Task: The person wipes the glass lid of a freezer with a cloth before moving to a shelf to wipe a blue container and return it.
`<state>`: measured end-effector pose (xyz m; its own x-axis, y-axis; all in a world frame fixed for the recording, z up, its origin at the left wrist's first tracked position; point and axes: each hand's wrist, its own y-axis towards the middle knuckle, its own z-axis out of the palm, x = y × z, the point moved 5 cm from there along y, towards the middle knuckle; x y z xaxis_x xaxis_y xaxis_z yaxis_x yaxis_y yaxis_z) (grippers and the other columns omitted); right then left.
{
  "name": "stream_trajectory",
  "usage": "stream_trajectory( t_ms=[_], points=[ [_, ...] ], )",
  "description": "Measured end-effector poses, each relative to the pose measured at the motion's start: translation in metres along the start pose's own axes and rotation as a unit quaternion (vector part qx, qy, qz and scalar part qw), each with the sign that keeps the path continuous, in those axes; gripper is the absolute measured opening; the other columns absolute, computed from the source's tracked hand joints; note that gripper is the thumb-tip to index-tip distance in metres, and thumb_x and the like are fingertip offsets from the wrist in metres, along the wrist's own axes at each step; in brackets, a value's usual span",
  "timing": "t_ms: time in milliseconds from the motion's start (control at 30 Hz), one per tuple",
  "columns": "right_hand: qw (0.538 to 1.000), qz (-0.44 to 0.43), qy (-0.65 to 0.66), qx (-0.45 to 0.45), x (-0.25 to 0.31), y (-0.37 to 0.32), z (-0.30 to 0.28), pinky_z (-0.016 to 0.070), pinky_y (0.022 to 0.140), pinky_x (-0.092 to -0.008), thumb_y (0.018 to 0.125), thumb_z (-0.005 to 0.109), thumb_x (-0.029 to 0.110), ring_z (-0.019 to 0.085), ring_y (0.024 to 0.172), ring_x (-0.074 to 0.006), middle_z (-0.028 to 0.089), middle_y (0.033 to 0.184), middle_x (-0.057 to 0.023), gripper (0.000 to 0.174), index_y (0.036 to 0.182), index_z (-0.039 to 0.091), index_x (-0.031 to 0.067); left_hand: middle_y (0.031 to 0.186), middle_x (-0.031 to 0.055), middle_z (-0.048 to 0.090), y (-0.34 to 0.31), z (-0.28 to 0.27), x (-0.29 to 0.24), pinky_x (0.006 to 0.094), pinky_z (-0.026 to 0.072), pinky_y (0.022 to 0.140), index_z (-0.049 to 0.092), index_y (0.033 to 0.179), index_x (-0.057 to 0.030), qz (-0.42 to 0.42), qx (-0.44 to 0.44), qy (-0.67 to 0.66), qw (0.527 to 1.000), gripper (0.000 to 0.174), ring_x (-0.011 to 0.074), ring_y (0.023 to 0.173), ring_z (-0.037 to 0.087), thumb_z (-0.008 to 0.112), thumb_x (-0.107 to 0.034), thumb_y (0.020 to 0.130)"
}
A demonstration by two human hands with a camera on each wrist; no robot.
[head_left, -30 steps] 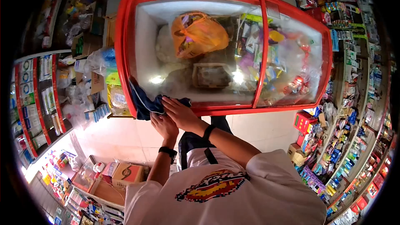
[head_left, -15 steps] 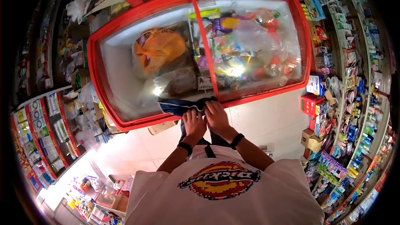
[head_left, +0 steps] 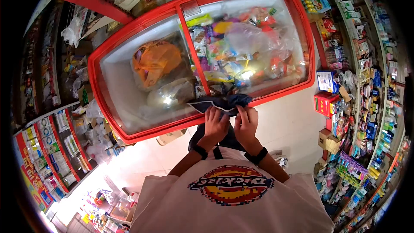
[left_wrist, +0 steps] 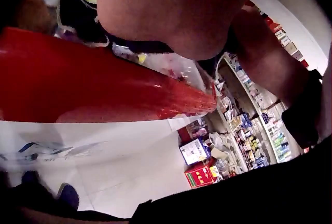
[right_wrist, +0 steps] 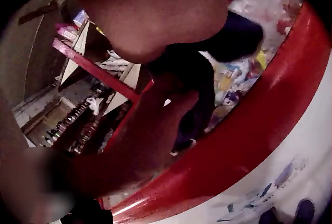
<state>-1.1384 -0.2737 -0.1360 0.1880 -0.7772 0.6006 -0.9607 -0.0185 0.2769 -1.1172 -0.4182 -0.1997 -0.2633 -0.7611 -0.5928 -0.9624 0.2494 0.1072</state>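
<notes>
A dark navy cloth with white piping (head_left: 220,103) lies bunched over the near edge of a red-framed chest freezer (head_left: 172,126) with a glass top. My left hand (head_left: 216,124) grips the cloth's near side with curled fingers. Close beside it, my right hand (head_left: 246,123) pinches the cloth's right part. In the right wrist view the cloth (right_wrist: 241,37) shows past my right hand (right_wrist: 161,16), over the glass along the red rim. The left wrist view has my left hand (left_wrist: 166,16) filling the top, its fingertips hidden.
Under the glass lie an orange plastic bag (head_left: 156,60) and several colourful packages. A red divider bar (head_left: 192,47) crosses the top. Stocked shelves (head_left: 362,82) line the right side; a red box (head_left: 323,103) stands near them. At left is a rack of packets (head_left: 51,151).
Both hands have moved the cloth rightward along the freezer's near edge, from its left corner to past the divider bar. The head view has turned, and the freezer appears tilted.
</notes>
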Motion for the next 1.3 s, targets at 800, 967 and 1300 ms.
stream_trajectory(
  t_ms=[800,967,1300],
  points=[
    [0.972,-0.005,-0.217,0.088,-0.019,0.178,0.133,0.0104,0.132,-0.0682,0.11,0.054,0.036,0.01,0.163,-0.0621,0.012,0.177,-0.0403,0.077,0.169,0.029,-0.0062,0.156,0.0144,0.055,0.178,-0.044,0.09,0.0564,0.0285,0.13,0.06,0.149,-0.0092,-0.058,-0.069,0.057,0.994,0.045,0.0379,0.152,0.044,0.052,-0.032,0.111],
    [0.974,-0.089,-0.194,0.072,-0.006,0.264,0.145,0.0137,0.131,-0.0676,0.107,0.054,0.035,0.017,0.162,-0.0614,0.021,0.174,-0.0408,0.074,0.167,0.036,-0.0058,0.158,0.02,0.053,0.247,-0.069,0.116,0.0593,0.0291,0.129,0.057,0.153,-0.0057,-0.071,-0.112,0.087,0.987,0.049,0.0422,0.154,0.041,0.051,-0.03,0.111],
    [0.965,-0.21,-0.11,0.11,-0.012,0.385,0.196,0.0176,0.132,-0.0643,0.107,0.053,0.037,0.026,0.161,-0.0553,0.03,0.173,-0.0368,0.068,0.164,0.046,-0.0001,0.162,0.0225,0.053,0.336,-0.084,0.17,0.0568,0.0277,0.131,0.056,0.154,-0.0035,-0.122,-0.141,0.161,0.969,0.054,0.0441,0.158,0.039,0.047,-0.036,0.112]
  ],
)
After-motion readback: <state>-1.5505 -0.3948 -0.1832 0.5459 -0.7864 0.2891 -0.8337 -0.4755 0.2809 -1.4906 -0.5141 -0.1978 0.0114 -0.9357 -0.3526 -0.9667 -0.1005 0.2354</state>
